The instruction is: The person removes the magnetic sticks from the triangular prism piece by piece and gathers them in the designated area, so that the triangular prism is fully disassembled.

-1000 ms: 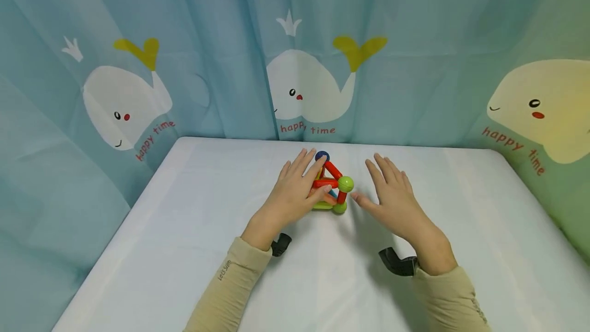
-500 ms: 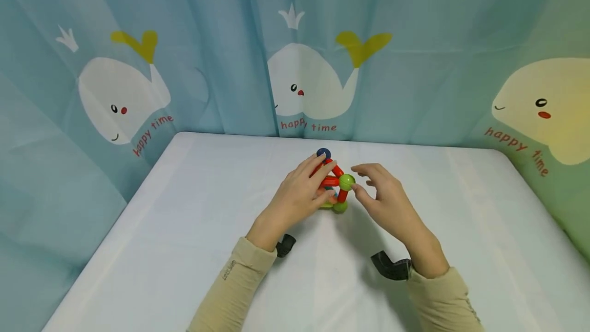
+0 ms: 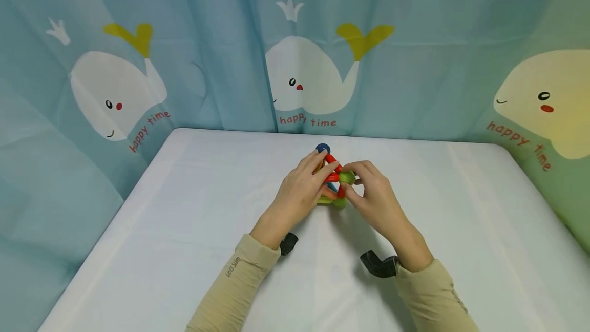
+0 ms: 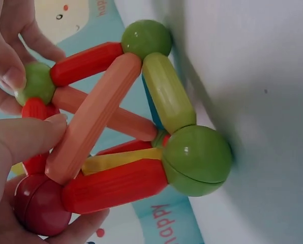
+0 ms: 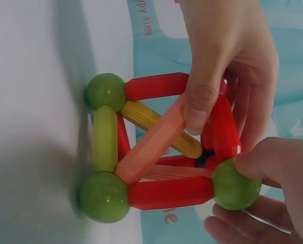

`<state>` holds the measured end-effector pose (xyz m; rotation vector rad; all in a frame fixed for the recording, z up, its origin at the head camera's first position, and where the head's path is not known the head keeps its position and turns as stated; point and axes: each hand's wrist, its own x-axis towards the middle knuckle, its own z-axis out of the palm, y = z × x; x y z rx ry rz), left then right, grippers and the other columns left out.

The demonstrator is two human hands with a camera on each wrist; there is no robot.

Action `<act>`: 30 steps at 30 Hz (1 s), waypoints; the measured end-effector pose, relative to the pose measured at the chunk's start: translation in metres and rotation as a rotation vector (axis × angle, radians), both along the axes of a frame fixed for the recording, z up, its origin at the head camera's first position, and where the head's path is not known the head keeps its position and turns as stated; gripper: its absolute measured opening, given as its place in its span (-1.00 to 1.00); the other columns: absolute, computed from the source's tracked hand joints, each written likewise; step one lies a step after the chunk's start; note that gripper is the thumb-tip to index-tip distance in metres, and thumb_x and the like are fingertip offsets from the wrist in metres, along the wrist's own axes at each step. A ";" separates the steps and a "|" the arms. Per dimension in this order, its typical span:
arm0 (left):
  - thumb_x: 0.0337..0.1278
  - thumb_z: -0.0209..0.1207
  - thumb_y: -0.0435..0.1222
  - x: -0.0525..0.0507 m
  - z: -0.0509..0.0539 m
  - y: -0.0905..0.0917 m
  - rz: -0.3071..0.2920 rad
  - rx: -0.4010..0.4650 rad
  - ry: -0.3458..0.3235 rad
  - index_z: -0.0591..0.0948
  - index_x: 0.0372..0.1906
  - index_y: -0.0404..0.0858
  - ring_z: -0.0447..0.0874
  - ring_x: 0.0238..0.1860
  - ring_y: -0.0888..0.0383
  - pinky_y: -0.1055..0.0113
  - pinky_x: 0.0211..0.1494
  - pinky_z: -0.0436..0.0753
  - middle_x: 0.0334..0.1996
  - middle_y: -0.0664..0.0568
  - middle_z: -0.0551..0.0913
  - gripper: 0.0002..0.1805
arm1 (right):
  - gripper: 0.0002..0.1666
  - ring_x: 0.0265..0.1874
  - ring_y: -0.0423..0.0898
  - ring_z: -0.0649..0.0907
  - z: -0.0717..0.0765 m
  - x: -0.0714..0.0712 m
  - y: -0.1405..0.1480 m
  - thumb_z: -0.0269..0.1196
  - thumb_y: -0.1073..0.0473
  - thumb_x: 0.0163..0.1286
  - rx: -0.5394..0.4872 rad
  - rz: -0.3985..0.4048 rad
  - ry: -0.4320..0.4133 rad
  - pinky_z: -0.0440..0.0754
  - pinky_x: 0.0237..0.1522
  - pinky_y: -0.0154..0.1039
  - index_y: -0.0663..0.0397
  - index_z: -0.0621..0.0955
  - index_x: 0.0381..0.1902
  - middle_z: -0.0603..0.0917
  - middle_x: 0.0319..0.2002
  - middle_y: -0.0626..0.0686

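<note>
A toy frame of coloured rods and balls, apparently magnetic building sticks, stands on the table; a red rod (image 3: 331, 178) and a blue ball (image 3: 323, 148) show in the head view. My left hand (image 3: 299, 188) holds its left side, with the thumb on a salmon rod (image 4: 95, 119) and fingers around the red ball (image 4: 42, 206). On the other side, my right hand (image 3: 377, 196) pinches the upper green ball (image 5: 236, 185) between thumb and fingers. Two lower green balls (image 4: 197, 160) rest at the table, joined by a yellow-green rod (image 5: 104, 140). My left hand covers part of the frame.
A white-covered table (image 3: 184, 209) spreads around the frame. Behind it hangs a blue curtain (image 3: 230, 55) with whale prints. A black curved mount sits under each wrist, the right mount (image 3: 380, 264) showing more fully.
My right hand has come left from beside the frame, and its spread fingers have closed on the upper green ball. My left hand stays on the frame with only a slight shift.
</note>
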<state>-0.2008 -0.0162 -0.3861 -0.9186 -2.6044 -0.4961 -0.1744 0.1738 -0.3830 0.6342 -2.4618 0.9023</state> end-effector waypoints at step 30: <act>0.16 0.36 -0.20 0.002 -0.003 -0.001 0.002 -0.029 0.060 0.49 0.36 -0.11 0.28 0.47 -0.07 0.16 0.16 0.66 0.45 -0.17 0.34 -0.37 | -0.74 -0.23 -0.03 0.64 -0.005 -0.003 -0.006 0.28 0.48 0.20 -0.050 0.000 0.022 0.61 -0.16 -0.17 0.30 0.63 -0.12 0.67 -0.14 0.14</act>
